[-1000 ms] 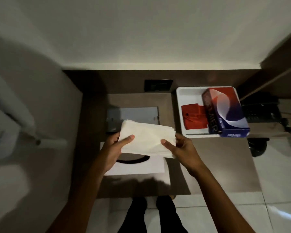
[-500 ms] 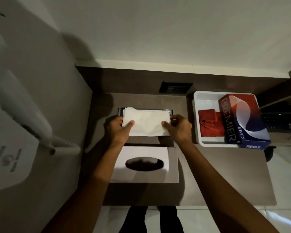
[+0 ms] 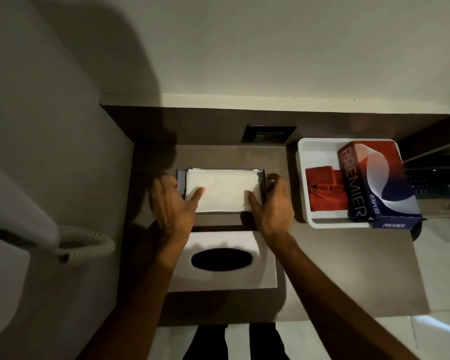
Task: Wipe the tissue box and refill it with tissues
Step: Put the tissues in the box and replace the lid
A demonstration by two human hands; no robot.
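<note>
Two bare forearms, no sleeves, watch or rings visible. The left hand [image 3: 173, 203] and right hand [image 3: 273, 206] are ungloved. Below — dark trousers [image 3: 234, 341], both legs.

Two hands are in view: the left grip [image 3: 173, 203] and the right grip [image 3: 272, 203]. Between them lies one stack of white tissues [image 3: 222, 189] in one open tissue box base [image 3: 181, 183]. Just nearer than the grips sits one white lid [image 3: 260, 278] with one oval slot. To the right of the right grip stands one white tray [image 3: 303, 183], holding one red cloth [image 3: 322, 189] and one Premier tissue carton [image 3: 374, 183]. One surface [image 3: 335, 268] carries them all.
</note>
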